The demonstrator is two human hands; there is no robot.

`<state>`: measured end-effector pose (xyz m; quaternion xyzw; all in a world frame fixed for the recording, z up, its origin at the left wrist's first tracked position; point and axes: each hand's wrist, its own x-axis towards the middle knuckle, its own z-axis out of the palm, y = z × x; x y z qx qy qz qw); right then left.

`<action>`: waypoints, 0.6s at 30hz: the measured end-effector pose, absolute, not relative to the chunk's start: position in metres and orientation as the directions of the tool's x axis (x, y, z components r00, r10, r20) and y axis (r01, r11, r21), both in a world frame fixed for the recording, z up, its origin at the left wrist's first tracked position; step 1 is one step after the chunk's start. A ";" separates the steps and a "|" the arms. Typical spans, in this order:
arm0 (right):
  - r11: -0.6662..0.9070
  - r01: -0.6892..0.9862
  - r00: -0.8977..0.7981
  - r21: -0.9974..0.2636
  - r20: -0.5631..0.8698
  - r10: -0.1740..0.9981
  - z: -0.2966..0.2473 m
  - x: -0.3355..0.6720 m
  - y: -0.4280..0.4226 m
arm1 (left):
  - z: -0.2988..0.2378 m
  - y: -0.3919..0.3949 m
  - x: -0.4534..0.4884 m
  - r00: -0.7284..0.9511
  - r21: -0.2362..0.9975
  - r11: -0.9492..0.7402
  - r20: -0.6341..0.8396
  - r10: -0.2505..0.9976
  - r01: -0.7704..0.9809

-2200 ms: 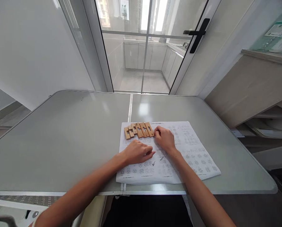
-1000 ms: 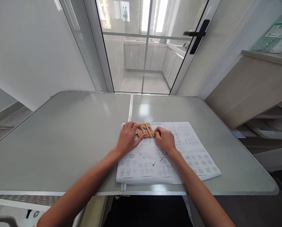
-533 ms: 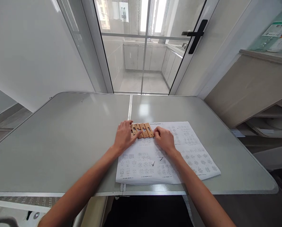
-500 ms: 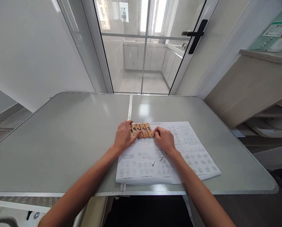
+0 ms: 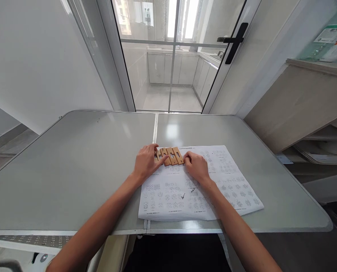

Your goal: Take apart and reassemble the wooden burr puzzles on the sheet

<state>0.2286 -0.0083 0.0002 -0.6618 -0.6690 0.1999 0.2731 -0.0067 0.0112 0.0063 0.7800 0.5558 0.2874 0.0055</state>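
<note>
Several flat wooden puzzle pieces point(image 5: 172, 155) with cut-out notches lie side by side in a slanted row. They rest on the upper part of a printed white sheet point(image 5: 174, 211). At the row's left end is my left hand point(image 5: 145, 161), its fingers at the far edge and its thumb across the near edge, so the leftmost pieces are partly hidden. My right hand point(image 5: 197, 166) is closed, with curled fingertips against the right end of the row. Whether anything is inside those curled fingers is hidden.
The sheet shows rows of small line diagrams and two dark tick marks. It lies on a grey table point(image 5: 72, 170) with a seam down the middle. Beyond stands a glass door point(image 5: 157, 68) with a black handle point(image 5: 236, 43). A wooden shelf point(image 5: 306, 94) is at right.
My left hand has shifted slightly left, and its thumb has drawn back a little, showing more of the pieces. My right hand and the sheet look unmoved.
</note>
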 end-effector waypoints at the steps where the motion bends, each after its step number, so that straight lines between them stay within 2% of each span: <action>1: 0.044 0.777 0.025 -0.628 0.102 0.995 0.000 0.229 -0.008 | 0.007 0.011 -0.006 0.221 0.323 -0.385 0.442 0.869 0.865; 11: 0.043 0.779 0.031 -0.626 0.107 0.994 -0.003 0.229 -0.006 | 0.008 0.010 -0.004 0.274 0.256 -0.412 0.440 0.855 0.874; 18: 0.045 0.773 0.030 -0.633 0.107 0.994 -0.002 0.230 -0.008 | 0.008 0.010 -0.005 0.239 0.307 -0.407 0.461 0.855 0.860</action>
